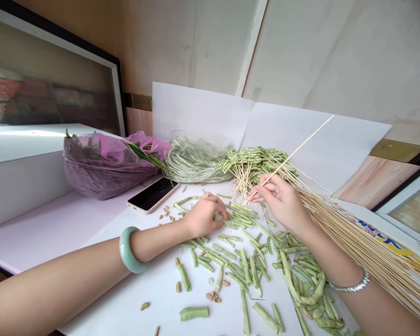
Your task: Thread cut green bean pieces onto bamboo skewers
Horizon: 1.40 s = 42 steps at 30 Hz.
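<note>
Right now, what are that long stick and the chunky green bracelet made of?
The stick in the right hand looks like bamboo or pale wood: thin, straight, matte tan, like the bundle of sticks beside it. The bracelet on the left wrist looks like jade or glass: smooth, glossy, milky green.

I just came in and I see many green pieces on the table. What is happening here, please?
A person is working with cut green bean pieces spread over a white table. The right hand holds one bamboo skewer, and the left hand touches bean pieces near its tip. A pile of finished bean skewers lies behind, loose skewers at the right, and a phone and a purple bag at the left.
</note>
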{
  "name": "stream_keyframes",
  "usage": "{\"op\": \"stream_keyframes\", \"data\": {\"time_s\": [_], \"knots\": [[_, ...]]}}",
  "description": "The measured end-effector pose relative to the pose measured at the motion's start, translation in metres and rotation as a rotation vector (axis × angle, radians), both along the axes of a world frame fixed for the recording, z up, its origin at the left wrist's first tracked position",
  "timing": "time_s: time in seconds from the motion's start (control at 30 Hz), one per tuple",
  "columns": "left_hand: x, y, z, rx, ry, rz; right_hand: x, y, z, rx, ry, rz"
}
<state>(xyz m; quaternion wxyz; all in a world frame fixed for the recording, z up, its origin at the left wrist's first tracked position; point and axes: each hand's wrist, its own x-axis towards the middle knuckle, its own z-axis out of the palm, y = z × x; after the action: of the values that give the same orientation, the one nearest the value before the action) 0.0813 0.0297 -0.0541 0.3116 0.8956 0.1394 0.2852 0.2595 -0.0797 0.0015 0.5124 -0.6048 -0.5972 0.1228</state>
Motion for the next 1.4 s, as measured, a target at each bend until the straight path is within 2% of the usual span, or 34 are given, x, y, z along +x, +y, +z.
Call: {"op": "stream_keyframes", "data": {"time_s": [0.17, 0.37, 0.8, 1.4], "knots": [[0.002, -0.003, -0.005, -0.029, 0.047, 0.002, -0.008, -0.002, -0.008, -0.112, -0.005, 0.111], [0.004, 0.003, -0.007, -0.06, 0.115, 0.032, -0.013, 0.001, -0.02, -0.131, -0.003, 0.167], [0.005, 0.005, -0.009, -0.046, 0.243, 0.05, -0.013, 0.002, -0.021, -0.125, -0.031, 0.19], [0.006, 0.004, -0.006, -0.029, 0.272, 0.038, -0.021, 0.004, -0.022, -0.129, -0.182, 0.188]]}}
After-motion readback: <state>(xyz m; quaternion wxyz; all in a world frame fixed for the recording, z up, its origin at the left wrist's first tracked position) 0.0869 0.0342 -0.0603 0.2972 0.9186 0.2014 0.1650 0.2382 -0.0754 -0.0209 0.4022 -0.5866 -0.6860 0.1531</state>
